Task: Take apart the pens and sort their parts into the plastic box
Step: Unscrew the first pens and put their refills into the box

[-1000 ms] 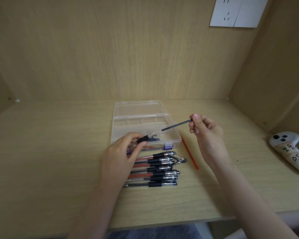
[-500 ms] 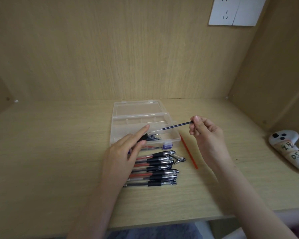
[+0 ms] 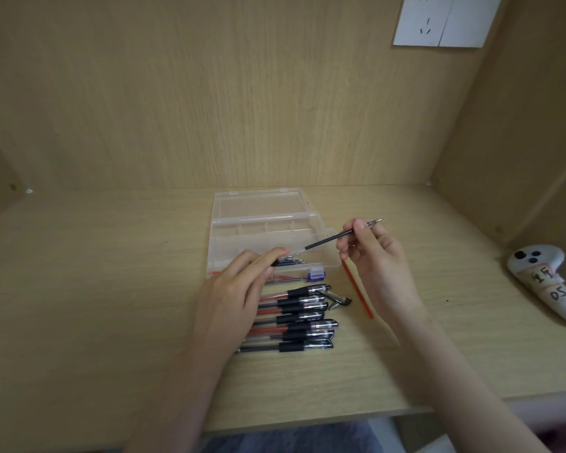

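Observation:
A clear plastic box (image 3: 328,253) lies open at the middle of the desk, its lid (image 3: 262,206) folded back. Dark pen parts (image 3: 293,260) sit in its near compartment. My left hand (image 3: 232,292) reaches over the box's front wall, its straight fingertips on a black part (image 3: 276,262). My right hand (image 3: 370,256) hovers right of the box and pinches a black refill (image 3: 325,240), which slants down towards the box with its metal tip pointing up and right. Several assembled pens (image 3: 303,318) lie in a row in front of the box.
A red refill (image 3: 356,289) lies on the desk right of the box, under my right hand. A loose pen piece (image 3: 339,301) sits beside the row. A white controller (image 3: 543,282) rests at the far right. Wooden walls enclose the desk, and a wall socket (image 3: 438,21) is on the back one.
My left hand's fingers have gone from pinching the black part to lying straight over it at the box. My right hand has stayed nearly in place with the black refill.

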The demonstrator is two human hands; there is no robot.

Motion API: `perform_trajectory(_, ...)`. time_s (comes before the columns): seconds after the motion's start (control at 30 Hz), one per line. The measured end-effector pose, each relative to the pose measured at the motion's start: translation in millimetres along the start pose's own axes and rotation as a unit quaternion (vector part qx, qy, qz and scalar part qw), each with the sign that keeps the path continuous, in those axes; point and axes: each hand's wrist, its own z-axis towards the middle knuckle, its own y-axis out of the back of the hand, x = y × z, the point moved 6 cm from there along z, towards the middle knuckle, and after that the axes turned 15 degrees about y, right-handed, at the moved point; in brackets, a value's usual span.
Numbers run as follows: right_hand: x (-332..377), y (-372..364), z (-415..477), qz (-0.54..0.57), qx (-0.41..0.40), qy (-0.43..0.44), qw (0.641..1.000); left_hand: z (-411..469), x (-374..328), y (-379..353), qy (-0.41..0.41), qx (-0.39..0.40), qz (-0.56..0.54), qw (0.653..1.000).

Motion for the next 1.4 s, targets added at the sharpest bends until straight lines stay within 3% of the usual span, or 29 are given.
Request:
perform_trajectory(0.7,1,1,-7,0.03,0.032,0.044,0.998,-1,2,-1,0.035,-0.003,-0.02,0.999)
perform_trajectory(0.87,3,3,-8,-0.017,0.039,0.025,0.999,-1,3,0,0.044,-0.004,-0.022,0.999)
perform_trajectory(0.93,6,-1,-7,-0.061,0.081,0.008,0.995,-2,2,-1,0.06,0.003,-0.041,0.997)
perform_trajectory(1.03,4,-20,-14,-0.133,0.192,-0.036,0.972,-2,-1,-3,0.059,0.015,-0.053,0.997)
perform_trajectory(1.13,-1,-24,-18,-0.188,0.23,-0.068,0.953,-3,-1,-1,0.052,0.005,-0.049,0.997)
perform_trajectory(1.4,-4,15,-27,-0.422,0.324,0.014,0.846,-2,-4,0,0.018,0.003,-0.046,0.999)
